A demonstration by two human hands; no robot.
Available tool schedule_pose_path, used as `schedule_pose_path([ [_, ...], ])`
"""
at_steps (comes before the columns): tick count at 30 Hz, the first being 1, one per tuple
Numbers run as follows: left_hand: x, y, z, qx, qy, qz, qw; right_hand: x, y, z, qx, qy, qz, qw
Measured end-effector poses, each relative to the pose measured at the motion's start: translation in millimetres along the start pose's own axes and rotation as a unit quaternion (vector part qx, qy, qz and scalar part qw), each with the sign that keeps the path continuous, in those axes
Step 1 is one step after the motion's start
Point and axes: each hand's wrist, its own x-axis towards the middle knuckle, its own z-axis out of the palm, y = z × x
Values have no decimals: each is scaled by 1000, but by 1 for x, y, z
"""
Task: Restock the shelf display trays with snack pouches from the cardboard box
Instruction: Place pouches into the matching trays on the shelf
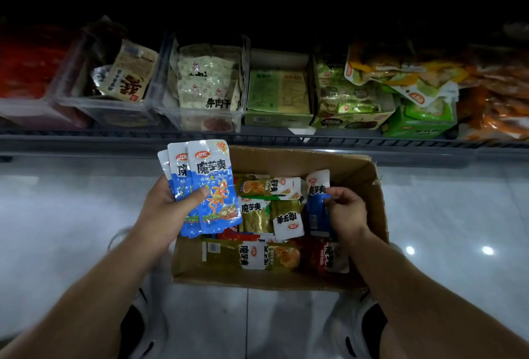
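blue foil snack pouches (206, 187), fanned, sit clamped in my left grip (169, 204) over the brown cardboard box (286, 158); right grip (347, 210) pinches another blue pouch (316, 215) inside it. clear plastic shelf trays (200, 118) await; many pouches are boxed.

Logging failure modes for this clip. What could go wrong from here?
1. The left grip holds a fanned stack of blue pouches mostly under the thumb. Adding another may let the glossy stack slide apart.
2. The right grip pinches a blue pouch by an edge, close beside the yellow pouches in the cardboard box. Pulling it may drag a neighbour along.
3. The shelf trays are dim, so a pouch could end up in the wrong tray.
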Motion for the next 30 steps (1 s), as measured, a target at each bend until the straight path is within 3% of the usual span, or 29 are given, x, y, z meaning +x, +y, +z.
schedule_pose_path([
  [7,-20,10,9,-22,-2,-2,1000,-52,-59,-5,169,-149,-18,974],
  [14,-58,31,28,5,-83,39,996,-108,-107,11,155,-244,-83,954],
  [17,-71,43,26,-6,-99,56,993,-123,-119,11,143,-246,-104,953],
  [24,-86,52,20,-19,-86,60,994,-145,-125,3,27,-166,-181,969],
  [28,-93,50,20,-33,-89,58,994,-156,-127,6,38,-183,-159,969],
  [30,-94,50,20,-38,-94,60,993,-161,-126,10,-8,-184,-167,969],
])
